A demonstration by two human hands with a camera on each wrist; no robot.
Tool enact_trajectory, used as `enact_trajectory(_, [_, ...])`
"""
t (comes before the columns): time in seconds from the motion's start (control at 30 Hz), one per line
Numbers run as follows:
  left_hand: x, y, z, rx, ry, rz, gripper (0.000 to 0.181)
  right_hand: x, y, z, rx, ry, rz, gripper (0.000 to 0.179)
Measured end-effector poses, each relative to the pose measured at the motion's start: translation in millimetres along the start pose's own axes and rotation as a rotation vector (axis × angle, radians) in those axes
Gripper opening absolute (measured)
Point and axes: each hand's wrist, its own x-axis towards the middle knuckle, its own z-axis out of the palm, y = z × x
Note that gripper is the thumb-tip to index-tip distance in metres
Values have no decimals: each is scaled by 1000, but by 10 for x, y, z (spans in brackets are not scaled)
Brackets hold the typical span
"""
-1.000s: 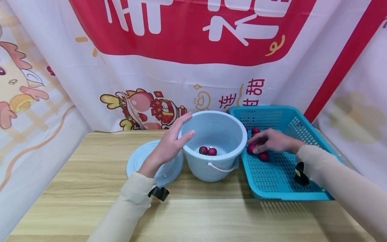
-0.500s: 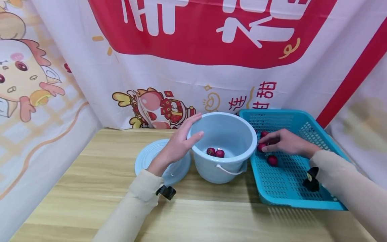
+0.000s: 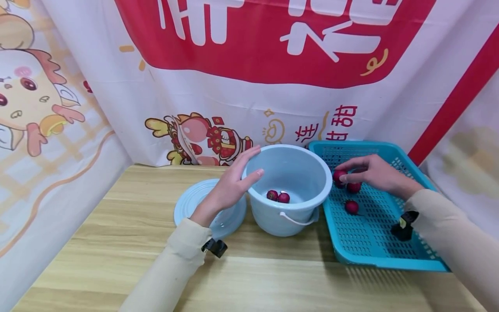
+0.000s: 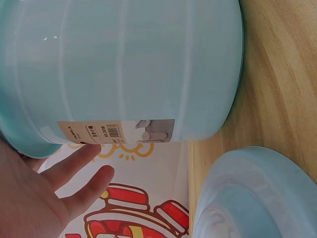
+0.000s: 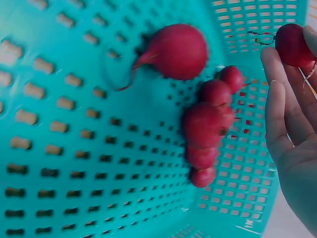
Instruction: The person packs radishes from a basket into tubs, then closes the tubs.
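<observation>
In the head view my left hand (image 3: 230, 188) rests against the left rim of a light blue bucket (image 3: 278, 221), fingers fairly straight and thumb over the edge. Two red radishes (image 3: 283, 198) lie on the bucket's floor. My right hand (image 3: 376, 175) is above the left side of a teal basket (image 3: 393, 262), pinching a radish (image 5: 292, 45) between thumb and fingers, its thin root hanging down. Under it, several radishes (image 5: 203, 124) are bunched in the basket, and a single radish (image 5: 179, 51) with a long root lies apart from them.
A round light blue lid (image 3: 187, 201) lies on the wooden table (image 3: 105, 251), left of the bucket and beneath my left forearm. The bucket's handle (image 3: 298, 220) hangs at its front. A printed curtain (image 3: 187, 95) stands right behind the bucket and basket.
My right hand has lifted a radish up from the group in the basket, moving slightly away and upward. The head view has shifted left since a second ago; my left hand stays at the bucket rim.
</observation>
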Motion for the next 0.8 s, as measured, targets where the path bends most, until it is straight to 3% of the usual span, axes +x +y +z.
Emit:
enact_trajectory(0.4, [20,-5,3,5,-1,4,67,-103,-438,-197,89,159,-30,68])
enact_trajectory(0.8, [17,-13,-2,3,-2,3,66,-142,-847,-77,176,248,-168,53])
